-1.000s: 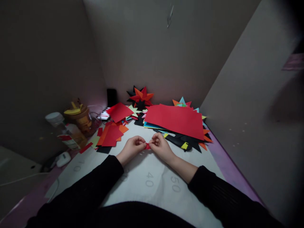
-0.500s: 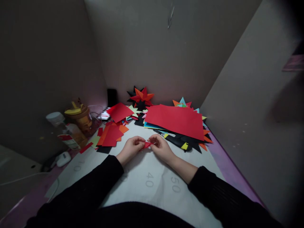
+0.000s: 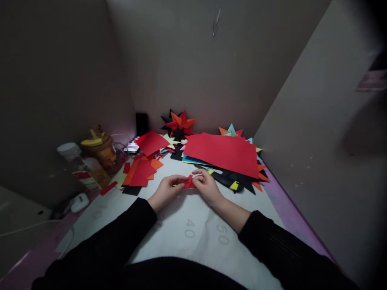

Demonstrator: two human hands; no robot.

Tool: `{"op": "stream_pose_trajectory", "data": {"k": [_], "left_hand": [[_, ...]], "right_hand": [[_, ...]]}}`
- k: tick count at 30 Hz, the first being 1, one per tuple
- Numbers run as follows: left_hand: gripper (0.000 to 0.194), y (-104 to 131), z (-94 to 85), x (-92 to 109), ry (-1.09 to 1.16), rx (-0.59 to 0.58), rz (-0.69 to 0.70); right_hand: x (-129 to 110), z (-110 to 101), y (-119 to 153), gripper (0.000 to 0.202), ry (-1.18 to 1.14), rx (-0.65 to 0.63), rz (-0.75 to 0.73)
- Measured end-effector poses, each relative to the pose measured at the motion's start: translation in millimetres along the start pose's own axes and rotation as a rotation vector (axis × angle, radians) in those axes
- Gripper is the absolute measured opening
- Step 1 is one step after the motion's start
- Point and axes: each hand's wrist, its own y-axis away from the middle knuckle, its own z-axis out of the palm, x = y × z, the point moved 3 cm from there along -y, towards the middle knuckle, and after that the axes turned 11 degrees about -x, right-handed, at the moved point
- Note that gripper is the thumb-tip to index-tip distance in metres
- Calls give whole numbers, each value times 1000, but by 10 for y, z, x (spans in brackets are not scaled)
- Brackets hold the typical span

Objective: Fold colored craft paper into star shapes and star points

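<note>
Between my two hands, above the white mat (image 3: 177, 245), is a small folded piece of red paper (image 3: 189, 182). My left hand (image 3: 171, 189) pinches its left side between thumb and fingers. From the other side my right hand (image 3: 206, 185) grips it, the thumb and curled fingers pressed on the paper. The fingertips hide parts of its edges, so its full shape is unclear. Just beyond my right hand lies a black-and-yellow tool (image 3: 225, 181), partly under large red sheets (image 3: 223, 155). Left of my left hand are red and orange paper pieces (image 3: 142, 171).
Folded paper stars (image 3: 180, 122) stand against the back wall, with another multicoloured star (image 3: 231, 130) to the right. At the left edge are a bottle with a white lid (image 3: 69, 150), a brown cup with a yellow lid (image 3: 99, 149) and a white case (image 3: 80, 202).
The red paper has been turned or opened between my fingers, and more of its surface shows. My right index finger has lifted slightly. Both hands stay in about the same place.
</note>
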Motion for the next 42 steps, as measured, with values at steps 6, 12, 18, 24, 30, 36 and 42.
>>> {"op": "stream_pose_trajectory", "data": {"k": [6, 12, 18, 24, 30, 36, 42], "left_hand": [[25, 5, -23, 49, -76, 7, 29], [19, 17, -18, 58, -146, -7, 85], [10, 44, 3, 117, -84, -1, 112], [8, 16, -46, 69, -11, 120, 35], [9, 13, -125, 47, 45, 257, 72], [6, 32, -125, 83, -44, 302, 102], [5, 37, -117, 82, -68, 292, 135]], "right_hand": [[14, 32, -11, 28, -92, -50, -1], [19, 37, -13, 18, 36, -94, -47], [27, -8, -7, 8, 73, -20, -28], [54, 8, -10, 26, -149, -26, 49], [67, 96, 13, 20, -553, -175, 320], [41, 134, 60, 12, -643, -295, 400], [50, 147, 71, 12, -673, -285, 389]]}}
